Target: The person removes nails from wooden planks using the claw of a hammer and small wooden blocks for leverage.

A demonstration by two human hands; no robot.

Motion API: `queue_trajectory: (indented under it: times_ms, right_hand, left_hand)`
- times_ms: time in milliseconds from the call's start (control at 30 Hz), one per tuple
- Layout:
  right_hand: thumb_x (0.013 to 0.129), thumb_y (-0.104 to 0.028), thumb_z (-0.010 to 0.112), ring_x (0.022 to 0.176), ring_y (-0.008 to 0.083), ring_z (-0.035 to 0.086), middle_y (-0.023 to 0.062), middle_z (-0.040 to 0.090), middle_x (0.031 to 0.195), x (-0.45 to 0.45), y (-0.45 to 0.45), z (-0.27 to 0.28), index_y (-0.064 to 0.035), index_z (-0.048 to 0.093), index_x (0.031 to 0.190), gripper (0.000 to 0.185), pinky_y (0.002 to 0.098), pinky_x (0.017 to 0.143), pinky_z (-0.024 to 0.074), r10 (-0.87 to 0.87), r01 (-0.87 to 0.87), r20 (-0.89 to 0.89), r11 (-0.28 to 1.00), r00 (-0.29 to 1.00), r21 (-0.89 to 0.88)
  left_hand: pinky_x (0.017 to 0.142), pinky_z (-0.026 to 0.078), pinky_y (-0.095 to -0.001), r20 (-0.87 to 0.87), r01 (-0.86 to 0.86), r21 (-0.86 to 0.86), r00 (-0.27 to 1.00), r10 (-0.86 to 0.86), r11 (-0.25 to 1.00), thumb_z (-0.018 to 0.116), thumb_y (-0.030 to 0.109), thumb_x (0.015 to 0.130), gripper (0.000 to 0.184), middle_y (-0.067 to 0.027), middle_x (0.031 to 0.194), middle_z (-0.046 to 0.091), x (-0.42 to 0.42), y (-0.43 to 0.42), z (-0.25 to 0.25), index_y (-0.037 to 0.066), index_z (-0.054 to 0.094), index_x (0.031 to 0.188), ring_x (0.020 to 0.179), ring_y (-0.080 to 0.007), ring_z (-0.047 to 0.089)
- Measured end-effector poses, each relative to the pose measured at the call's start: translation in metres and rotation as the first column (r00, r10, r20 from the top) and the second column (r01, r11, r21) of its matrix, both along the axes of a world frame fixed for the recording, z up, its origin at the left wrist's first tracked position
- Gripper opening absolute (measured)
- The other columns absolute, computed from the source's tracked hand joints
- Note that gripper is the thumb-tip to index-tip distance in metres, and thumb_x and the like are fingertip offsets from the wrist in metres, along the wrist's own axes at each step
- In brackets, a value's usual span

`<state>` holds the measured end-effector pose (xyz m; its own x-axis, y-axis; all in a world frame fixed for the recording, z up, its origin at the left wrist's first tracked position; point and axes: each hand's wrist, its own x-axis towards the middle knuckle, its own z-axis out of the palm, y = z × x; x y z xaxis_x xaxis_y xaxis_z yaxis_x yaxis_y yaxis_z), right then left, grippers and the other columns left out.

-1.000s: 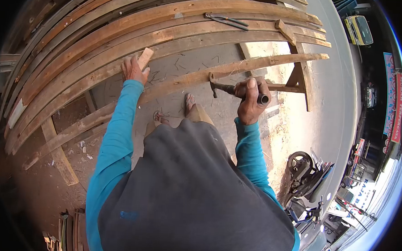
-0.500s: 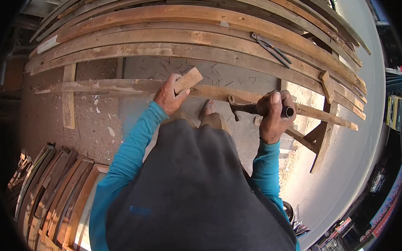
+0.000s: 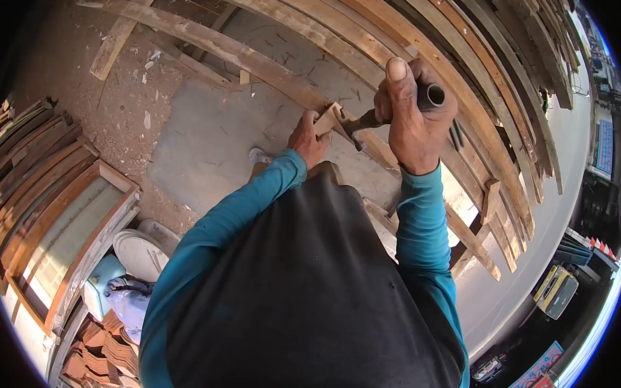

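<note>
My left hand (image 3: 308, 140) grips a short wooden block (image 3: 325, 120), held over a long narrow plank (image 3: 260, 65). Wrapped round the handle of a hammer (image 3: 358, 124), my right hand (image 3: 418, 112) is to the right of the left one, its thumb pointing up. The hammer's head is beside the block, close to the plank; whether they touch is unclear. Behind my right hand, part of the pliers' handles (image 3: 457, 134) shows on the long boards (image 3: 476, 125).
Several long boards run across the top and right. At the left are stacked wood pieces (image 3: 31, 161), a wooden frame (image 3: 73, 232), a white basin (image 3: 140, 254) and roof tiles (image 3: 102, 355). A road (image 3: 541, 232) with vehicles lies at the right.
The view has turned. My left hand has brought the block rightward along the plank, up to the hammer head. My right hand still holds the hammer.
</note>
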<state>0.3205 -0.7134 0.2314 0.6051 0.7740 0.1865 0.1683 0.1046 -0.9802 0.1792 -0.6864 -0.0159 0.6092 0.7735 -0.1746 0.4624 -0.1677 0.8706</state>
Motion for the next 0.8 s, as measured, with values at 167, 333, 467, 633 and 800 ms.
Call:
queue_trajectory:
  times_ms: [167, 333, 467, 633, 800]
  right_hand:
    - [0.094, -0.028, 0.072, 0.056, 0.0069, 0.045, -0.0020, 0.053, 0.060, -0.014, 0.072, -0.021, -0.0038, 0.055, 0.069, 0.039, 0.0272, 0.051, 0.0364, 0.185, -0.149, 0.221, 0.975, 0.958, -0.167]
    - [0.093, -0.028, 0.067, 0.056, 0.0213, 0.054, 0.0126, 0.057, 0.061, -0.031, 0.157, -0.034, 0.0007, 0.061, 0.075, 0.035, 0.0404, 0.055, 0.0413, 0.361, -0.221, 0.394, 0.907, 0.845, -0.358]
    - [0.094, -0.037, 0.064, 0.062, 0.0391, 0.058, 0.0237, 0.060, 0.066, -0.038, 0.227, -0.081, 0.0011, 0.062, 0.079, 0.041, 0.0510, 0.063, 0.0445, 0.387, -0.240, 0.497, 0.911, 0.777, -0.334]
    - [0.093, -0.038, 0.068, 0.057, 0.0243, 0.054, 0.0146, 0.055, 0.060, -0.033, 0.195, -0.058, 0.0014, 0.059, 0.076, 0.044, 0.0429, 0.056, 0.0409, 0.330, -0.215, 0.507, 0.938, 0.796, -0.273]
    - [0.094, -0.041, 0.070, 0.055, 0.0095, 0.043, 0.0017, 0.046, 0.055, -0.021, 0.130, -0.022, -0.0021, 0.056, 0.071, 0.047, 0.0310, 0.052, 0.0344, 0.347, -0.340, 0.333, 0.937, 0.877, -0.082]
  left_hand:
    - [0.089, 0.048, -0.0473, 0.065, -0.053, -0.017, 0.996, 0.054, 0.998, 0.071, 0.016, 0.086, 0.047, -0.0256, 0.112, 0.060, 0.006, -0.006, -0.023, 0.003, 0.045, 0.123, 0.103, -0.0443, 0.060]
    - [0.086, 0.049, -0.0524, -0.021, -0.157, -0.031, 0.988, 0.156, 0.987, 0.070, 0.017, 0.088, 0.043, -0.0257, 0.112, 0.057, 0.007, -0.014, -0.009, 0.005, 0.044, 0.119, 0.102, -0.0468, 0.059]
    - [0.087, 0.051, -0.0512, -0.115, -0.143, -0.042, 0.984, 0.138, 0.989, 0.069, 0.021, 0.089, 0.044, -0.0251, 0.113, 0.055, 0.011, -0.016, -0.001, 0.005, 0.043, 0.121, 0.102, -0.0450, 0.060]
    - [0.091, 0.053, -0.0464, -0.349, -0.110, 0.081, 0.928, 0.132, 0.991, 0.066, 0.031, 0.093, 0.046, -0.0224, 0.115, 0.056, 0.028, -0.024, 0.000, 0.002, 0.044, 0.119, 0.106, -0.0403, 0.062]
    - [0.095, 0.051, -0.0471, -0.468, -0.078, -0.025, 0.882, 0.058, 0.997, 0.059, 0.051, 0.095, 0.061, -0.0235, 0.121, 0.058, 0.033, -0.014, 0.007, 0.001, 0.046, 0.128, 0.112, -0.0397, 0.062]
